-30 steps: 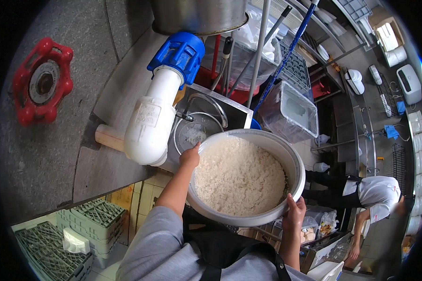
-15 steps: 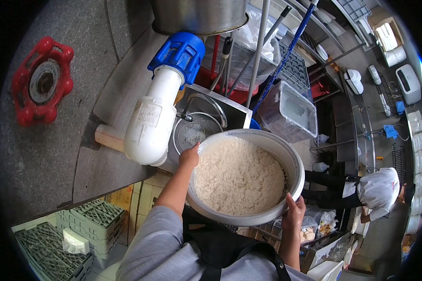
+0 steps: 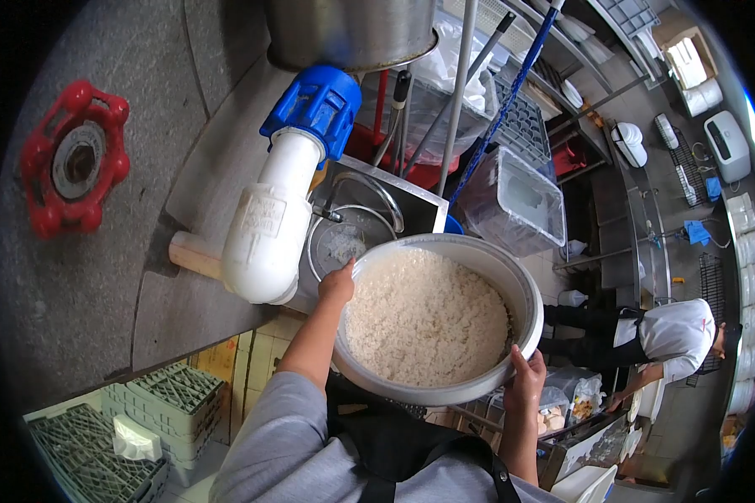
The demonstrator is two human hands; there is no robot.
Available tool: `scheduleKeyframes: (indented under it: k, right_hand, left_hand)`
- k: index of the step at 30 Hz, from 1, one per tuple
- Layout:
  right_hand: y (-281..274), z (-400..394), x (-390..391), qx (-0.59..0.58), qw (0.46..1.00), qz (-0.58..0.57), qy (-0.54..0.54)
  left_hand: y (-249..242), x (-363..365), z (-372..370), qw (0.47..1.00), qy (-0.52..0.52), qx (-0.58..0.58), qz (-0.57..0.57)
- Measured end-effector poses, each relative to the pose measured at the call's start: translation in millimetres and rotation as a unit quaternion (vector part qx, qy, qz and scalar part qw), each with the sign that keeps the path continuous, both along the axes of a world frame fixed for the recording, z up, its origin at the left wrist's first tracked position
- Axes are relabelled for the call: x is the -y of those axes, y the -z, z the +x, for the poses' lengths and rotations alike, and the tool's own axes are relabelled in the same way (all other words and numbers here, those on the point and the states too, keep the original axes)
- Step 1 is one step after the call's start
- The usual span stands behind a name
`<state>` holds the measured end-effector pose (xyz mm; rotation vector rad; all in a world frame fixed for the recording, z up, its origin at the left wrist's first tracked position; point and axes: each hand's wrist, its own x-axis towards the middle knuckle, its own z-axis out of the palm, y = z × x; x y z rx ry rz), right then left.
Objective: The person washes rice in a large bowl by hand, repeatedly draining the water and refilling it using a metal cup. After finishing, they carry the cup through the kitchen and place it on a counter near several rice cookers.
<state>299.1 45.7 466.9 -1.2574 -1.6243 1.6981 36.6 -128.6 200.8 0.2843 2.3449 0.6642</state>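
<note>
Between my two hands is a large round pot [image 3: 524, 293] of pale metal, filled with white rice [image 3: 428, 323]. My left hand [image 3: 338, 283] grips its rim on the left side. On the lower right of the rim, my right hand [image 3: 524, 377] is closed, with the thumb over the edge and the fingers underneath. Just beyond my left hand lies a round metal strainer [image 3: 348, 243] in a steel sink [image 3: 428, 205], under a curved faucet [image 3: 386, 197]. Little grains show in the strainer.
A white pipe [image 3: 268, 230] with a blue collar nut [image 3: 315, 109] stands close on the left, near a red valve wheel [image 3: 75, 159]. Grey racks [image 3: 168, 402] are stacked at lower left. A clear bin [image 3: 520, 201] stands beyond the pot. A co-worker [image 3: 675, 335] stands at right.
My hands and the pot stay nearly still. The co-worker's arm has stretched out toward the counter. The view has shifted slightly, moving the pipe and valve wheel a little lower.
</note>
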Motion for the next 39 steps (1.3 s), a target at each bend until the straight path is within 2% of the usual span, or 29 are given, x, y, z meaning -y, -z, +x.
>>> scheduleKeyframes:
  k: [31, 37, 39]
  right_hand:
    - [-1, -5, -1, 0.01, 1.0, 0.014, -0.011]
    - [-3, -4, 1, 0.012, 1.0, 0.013, 0.012]
    - [13, 9, -13, 0.029, 0.998, 0.042, 0.029]
  left_hand:
    - [4, 2, -2, 1.0, 0.014, -0.008, -0.001]
    - [-12, 2, 1, 1.0, 0.014, 0.003, -0.018]
    - [-16, 4, 5, 1.0, 0.004, 0.012, 0.002]
